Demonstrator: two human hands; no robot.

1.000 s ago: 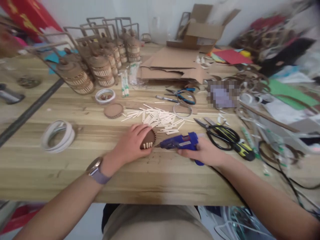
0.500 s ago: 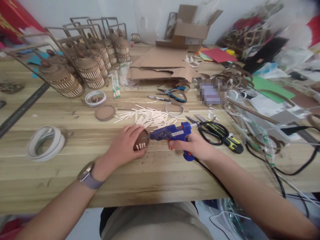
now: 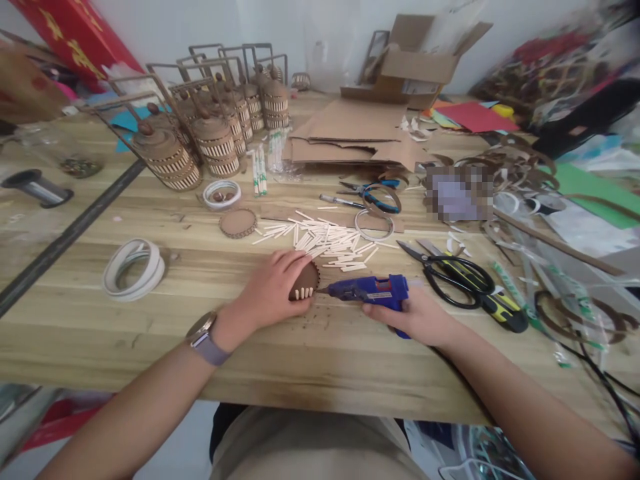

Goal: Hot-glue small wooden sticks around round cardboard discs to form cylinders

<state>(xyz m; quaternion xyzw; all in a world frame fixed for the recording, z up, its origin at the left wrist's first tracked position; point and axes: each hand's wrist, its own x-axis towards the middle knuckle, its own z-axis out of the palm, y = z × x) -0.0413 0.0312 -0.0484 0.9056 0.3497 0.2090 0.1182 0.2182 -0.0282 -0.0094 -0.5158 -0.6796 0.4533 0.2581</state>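
My left hand (image 3: 273,288) lies flat, fingers together, on a brown cardboard disc (image 3: 306,281) that has a few short white sticks stuck along its near edge. My right hand (image 3: 415,315) grips a blue glue gun (image 3: 373,290), lying almost level, its nozzle touching the disc's right edge. A heap of white sticks (image 3: 325,239) lies just beyond the disc. I wear a watch on my left wrist.
Black scissors (image 3: 447,267) and a yellow-black tool (image 3: 503,308) lie right of the gun. Tape rolls (image 3: 133,268) sit at the left, a second brown disc (image 3: 239,223) behind. Several finished lantern-like models (image 3: 210,137), flat cardboard (image 3: 350,130) and a box stand at the back. Scraps crowd the right.
The glue gun has dropped from a raised tilt to lie nearly flat, nozzle still at the disc. The camera shifted, so everything sits further right. My left hand stays on the disc.
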